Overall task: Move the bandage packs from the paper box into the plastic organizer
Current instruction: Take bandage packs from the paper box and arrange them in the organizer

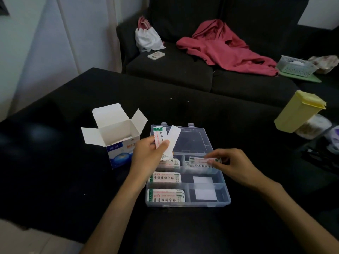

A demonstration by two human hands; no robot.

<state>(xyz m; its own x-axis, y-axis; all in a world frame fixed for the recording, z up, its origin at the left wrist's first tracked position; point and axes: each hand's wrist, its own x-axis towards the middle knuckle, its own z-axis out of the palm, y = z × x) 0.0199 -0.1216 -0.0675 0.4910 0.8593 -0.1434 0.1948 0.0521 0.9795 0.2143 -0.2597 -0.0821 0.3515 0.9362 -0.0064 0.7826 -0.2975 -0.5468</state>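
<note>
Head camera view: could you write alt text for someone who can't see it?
A person's left hand holds two bandage packs above a clear organizer on a black table, while the right hand lowers another pack into a rear compartment. An opened paper box stands to the left.

A dark sofa (211, 70) stands behind the black counter (55, 162). On the sofa's left seat cushion lie a white bag (147, 38) and, just in front of it, a phone (156, 55). A red garment (225, 46) is draped across the sofa's middle. A green basket (295, 67) sits at the sofa's right end. A pale wall (45, 43) rises left of the sofa. Light is dim.
</note>
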